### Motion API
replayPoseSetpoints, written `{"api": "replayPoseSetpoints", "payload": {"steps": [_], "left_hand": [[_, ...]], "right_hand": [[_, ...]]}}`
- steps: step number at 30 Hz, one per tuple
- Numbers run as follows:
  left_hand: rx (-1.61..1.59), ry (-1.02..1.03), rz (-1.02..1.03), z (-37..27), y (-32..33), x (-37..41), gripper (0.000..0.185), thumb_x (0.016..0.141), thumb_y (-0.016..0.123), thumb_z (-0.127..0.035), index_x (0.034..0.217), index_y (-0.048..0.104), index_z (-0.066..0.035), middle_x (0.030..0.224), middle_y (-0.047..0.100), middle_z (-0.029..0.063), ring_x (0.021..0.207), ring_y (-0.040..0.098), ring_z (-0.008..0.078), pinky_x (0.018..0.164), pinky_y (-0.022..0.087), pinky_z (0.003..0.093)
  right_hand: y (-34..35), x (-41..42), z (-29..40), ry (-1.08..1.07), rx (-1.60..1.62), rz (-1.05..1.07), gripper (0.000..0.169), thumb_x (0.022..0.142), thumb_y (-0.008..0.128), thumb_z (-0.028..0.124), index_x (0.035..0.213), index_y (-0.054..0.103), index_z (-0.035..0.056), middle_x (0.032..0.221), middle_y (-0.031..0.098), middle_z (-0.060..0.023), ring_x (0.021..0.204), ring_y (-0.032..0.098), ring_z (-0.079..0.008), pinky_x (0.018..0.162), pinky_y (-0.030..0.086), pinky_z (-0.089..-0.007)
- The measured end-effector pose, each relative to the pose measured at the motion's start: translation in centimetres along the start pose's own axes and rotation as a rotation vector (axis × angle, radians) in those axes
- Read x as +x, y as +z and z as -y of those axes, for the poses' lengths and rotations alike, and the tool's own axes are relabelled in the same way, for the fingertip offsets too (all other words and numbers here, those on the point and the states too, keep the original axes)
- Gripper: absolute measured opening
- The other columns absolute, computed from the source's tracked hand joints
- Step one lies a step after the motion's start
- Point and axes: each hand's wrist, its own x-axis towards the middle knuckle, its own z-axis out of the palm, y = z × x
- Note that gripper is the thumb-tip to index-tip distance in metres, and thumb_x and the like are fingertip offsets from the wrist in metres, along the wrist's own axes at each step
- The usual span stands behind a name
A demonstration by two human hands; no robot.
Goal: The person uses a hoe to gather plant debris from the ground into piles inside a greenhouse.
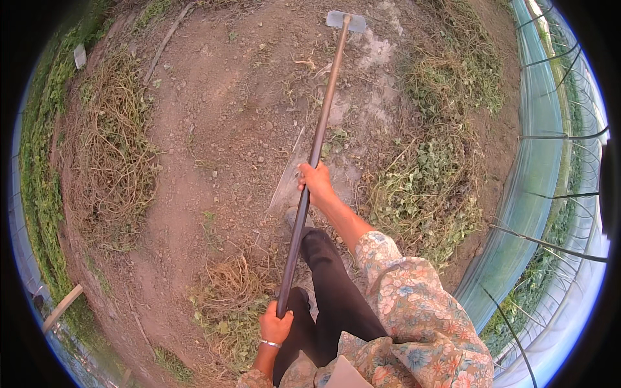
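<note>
A long-handled hoe [322, 116] runs from near my body up to the top of the view, where its flat metal blade [356, 23] lies at the soil. My left hand [275, 324], with a silvery band at the wrist, is closed round the lower end of the dark handle. Farther up, my right hand [315, 183] grips the shaft near its middle. Beneath the shaft is bare, crumbly soil [228, 111] with scattered plant scraps. One of my shoes [292, 217] shows just below my right hand.
Heaps of pulled, wilting vines lie at the right [429, 179] and left [114, 145], and a smaller pile [233, 300] beside my feet. Clear plastic sheeting [533, 160] with thin hoops borders the right side. A wooden stake [63, 308] stands at the lower left, near green plants [41, 194].
</note>
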Motion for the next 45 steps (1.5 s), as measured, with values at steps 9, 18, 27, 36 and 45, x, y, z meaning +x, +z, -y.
{"api": "replayPoseSetpoints", "payload": {"steps": [9, 18, 27, 36, 45], "left_hand": [[-0.163, -0.149, 0.119, 3.6, -2.8, -5.1, 0.017, 0.067, 0.071, -0.008, 0.077, 0.057, -0.005, 0.062, 0.054, -0.0002, 0.055, 0.048, 0.0074, 0.051, 0.04, 0.0256], [0.2, -0.652, -0.017, 20.1, -6.6, -26.9, 0.016, 0.068, 0.068, -0.017, 0.074, 0.057, -0.007, 0.057, 0.056, 0.0083, 0.053, 0.057, 0.0223, 0.055, 0.047, 0.0349], [0.152, -0.111, 0.012, 22.9, -1.7, -17.5, 0.02, 0.07, 0.068, -0.019, 0.082, 0.057, -0.006, 0.061, 0.059, 0.0168, 0.059, 0.06, 0.0374, 0.057, 0.048, 0.0434], [0.233, -0.211, -0.003, 37.1, -2.7, -29.7, 0.02, 0.067, 0.068, -0.016, 0.08, 0.06, -0.004, 0.058, 0.056, 0.0123, 0.052, 0.056, 0.0259, 0.055, 0.046, 0.0366], [0.37, -0.553, -0.049, 52.2, -0.6, -48.6, 0.02, 0.068, 0.068, -0.016, 0.083, 0.062, -0.005, 0.06, 0.058, 0.0131, 0.055, 0.06, 0.0287, 0.058, 0.048, 0.0378]], "right_hand": [[-0.2, -2.4, -7.6, 0.1, -0.359, -0.109, 0.023, 0.085, 0.057, 0.01, 0.089, 0.037, -0.0018, 0.061, 0.045, -0.0071, 0.044, 0.046, -0.0159, 0.035, 0.04, -0.031], [7.4, -26.8, -25.3, 0.576, -0.071, 0.295, 0.024, 0.086, 0.058, 0.007, 0.098, 0.037, 0.0031, 0.068, 0.047, -0.0048, 0.05, 0.048, -0.0116, 0.04, 0.045, -0.0291], [-4.7, -19.9, -21.3, 0.258, 0.114, -0.073, 0.017, 0.08, 0.058, 0.005, 0.077, 0.041, 0.0054, 0.059, 0.041, -0.0016, 0.043, 0.041, -0.0117, 0.036, 0.038, -0.0301], [-7.8, -30.9, -41.3, 0.35, 0.149, -0.125, 0.017, 0.08, 0.058, 0.002, 0.083, 0.041, 0.0026, 0.062, 0.04, -0.0044, 0.048, 0.041, -0.014, 0.038, 0.039, -0.0303], [-3.1, -51.1, -54.5, 0.551, 0.093, 0.291, 0.022, 0.084, 0.058, 0.006, 0.091, 0.037, 0.0045, 0.061, 0.044, -0.0043, 0.045, 0.045, -0.0124, 0.037, 0.042, -0.0305]]}}
